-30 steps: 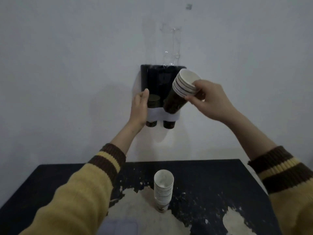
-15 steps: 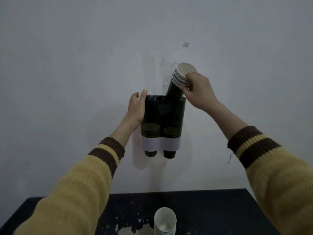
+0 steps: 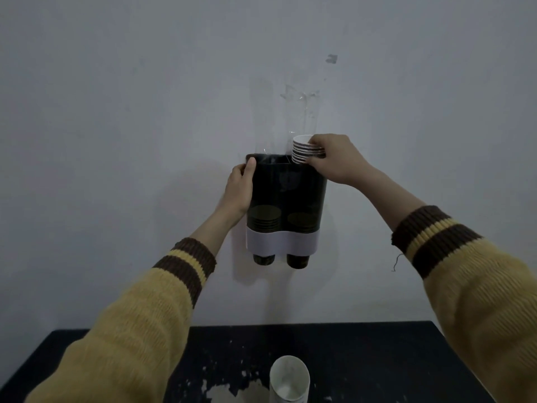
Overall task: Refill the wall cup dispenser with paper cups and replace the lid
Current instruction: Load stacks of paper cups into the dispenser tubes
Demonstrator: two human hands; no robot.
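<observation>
Nearest, at the bottom edge: spare cups (image 3: 289,382) standing on the dark table (image 3: 377,359), mouth up, well apart from both hands and untouched. Yellow sleeves (image 3: 122,330) reaching up and away from there toward the wall.

Further out, left hand (image 3: 239,187) cupped flat against the left side of the dispenser (image 3: 286,199), thumb hooked over the top edge — bracing, not carrying anything. Right hand (image 3: 334,158) closed round the rims of the stack (image 3: 305,151), fingers wrapped over the top few cups, the lower part already sunk into the right-hand tube. Long axis of the stack close to upright, leaning slightly left, roughly in line with the tube below it. Probably just a straight push down and a release left for this load. Right hand the only one placed to do that.

Through the dark tubes, cups faintly visible lower down; two cup bottoms poking out under the white band (image 3: 280,242).

Lid not fitted — a clear shape against the wall (image 3: 302,112) above the dispenser may be it, too faint to say.
</observation>
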